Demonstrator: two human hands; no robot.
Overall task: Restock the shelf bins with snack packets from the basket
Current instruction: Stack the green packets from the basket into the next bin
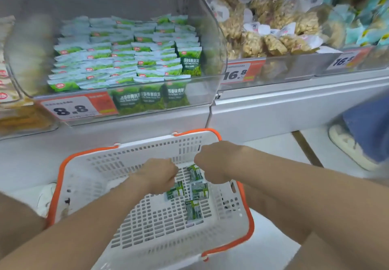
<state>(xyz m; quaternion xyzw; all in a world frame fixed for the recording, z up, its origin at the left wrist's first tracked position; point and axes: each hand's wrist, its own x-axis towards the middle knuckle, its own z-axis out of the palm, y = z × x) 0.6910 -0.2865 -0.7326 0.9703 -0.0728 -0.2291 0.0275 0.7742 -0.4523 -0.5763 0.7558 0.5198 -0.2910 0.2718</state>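
Arms outstretched, left hand [156, 175] and right hand [212, 162] close together, knuckles up.

Basket [88, 177]: one. Green packets [199, 191] lying in it: four visible. Hands: two, left hand [155, 175] and right hand [212, 162]. Price tags [71, 107]: three. Upright packets [151, 98] at bin [219, 59] front: three.

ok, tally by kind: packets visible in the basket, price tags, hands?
Green packets visible in the basket: 4, maybe more hidden
Price tags: 3
Hands: 2, left hand, right hand
Total: 9
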